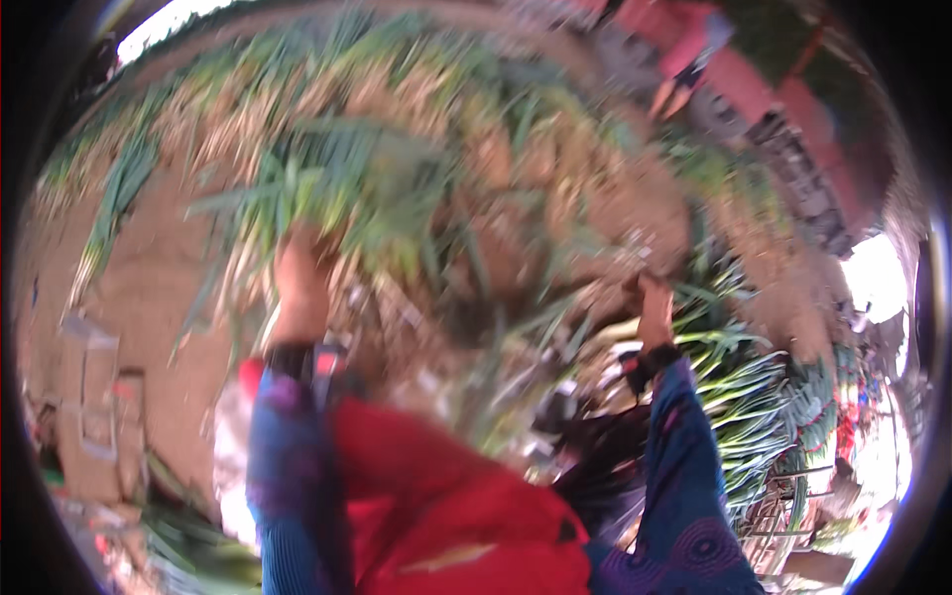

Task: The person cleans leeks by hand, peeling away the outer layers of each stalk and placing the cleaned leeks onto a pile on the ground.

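Long green-leaved leeks [327, 178] spread out in front of me, their pale stems pointing toward me. My left hand [302, 268] is closed round the stems of a bunch; the leaves and blur partly hide its fingers. On the right, my right hand [653, 297] is raised beside a pile of leeks with white stems [744, 397]. Its fingers look curled in, but motion smears them, and what they hold does not show. Between my arms, the ground with loose leaves and husks is badly blurred.
A red apron or cloth [466, 506] covers my lap. More leeks lie in a long row [397, 69] along the far side. A single small bunch [114, 208] rests on the brown soil at left. Another person's legs [674, 94] show at the far right.
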The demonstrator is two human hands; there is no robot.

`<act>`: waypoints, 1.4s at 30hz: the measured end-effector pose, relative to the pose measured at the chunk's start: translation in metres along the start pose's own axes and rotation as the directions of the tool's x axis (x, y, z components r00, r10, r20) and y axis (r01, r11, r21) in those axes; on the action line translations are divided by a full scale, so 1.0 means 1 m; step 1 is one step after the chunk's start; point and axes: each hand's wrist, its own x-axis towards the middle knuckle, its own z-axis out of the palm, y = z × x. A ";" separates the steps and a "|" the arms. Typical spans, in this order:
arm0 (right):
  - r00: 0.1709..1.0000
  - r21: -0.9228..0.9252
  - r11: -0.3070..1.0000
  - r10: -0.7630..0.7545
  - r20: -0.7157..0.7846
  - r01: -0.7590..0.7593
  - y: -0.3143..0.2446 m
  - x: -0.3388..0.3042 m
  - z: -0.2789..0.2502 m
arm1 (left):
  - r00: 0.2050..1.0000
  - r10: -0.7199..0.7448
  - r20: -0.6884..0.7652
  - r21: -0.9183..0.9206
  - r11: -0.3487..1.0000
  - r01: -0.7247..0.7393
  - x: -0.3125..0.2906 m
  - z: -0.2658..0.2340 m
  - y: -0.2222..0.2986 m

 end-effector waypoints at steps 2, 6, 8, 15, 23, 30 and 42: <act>0.949 0.160 0.935 0.307 0.077 -0.316 -0.015 -0.009 0.078 | 0.998 0.007 -0.068 0.010 1.000 -0.007 0.000 -0.003 0.014; 0.842 0.074 0.869 0.449 0.300 -0.490 0.067 -0.030 0.156 | 0.995 0.039 -0.092 0.040 0.999 -0.035 0.002 0.010 0.017; 0.738 0.100 0.777 0.537 0.408 -0.621 0.083 -0.063 0.208 | 0.991 0.119 -0.061 0.079 0.990 -0.114 -0.005 0.006 0.027; 0.607 -0.064 0.710 0.642 0.469 -0.702 0.181 -0.106 0.307 | 0.989 0.149 -0.019 0.169 0.975 -0.144 -0.011 -0.004 0.021; 0.840 -0.537 0.841 0.336 0.427 -0.063 0.162 -0.146 0.378 | 0.991 0.119 -0.064 0.192 0.976 -0.105 -0.008 0.000 0.023; 0.663 -0.472 0.844 0.205 0.720 0.252 0.150 -0.167 0.406 | 0.999 0.020 0.031 0.266 0.964 -0.027 -0.020 -0.011 0.022; 0.440 -0.253 0.730 0.611 0.658 -0.635 0.182 -0.121 0.373 | 1.000 -0.014 0.023 0.322 0.947 0.006 -0.013 -0.007 0.023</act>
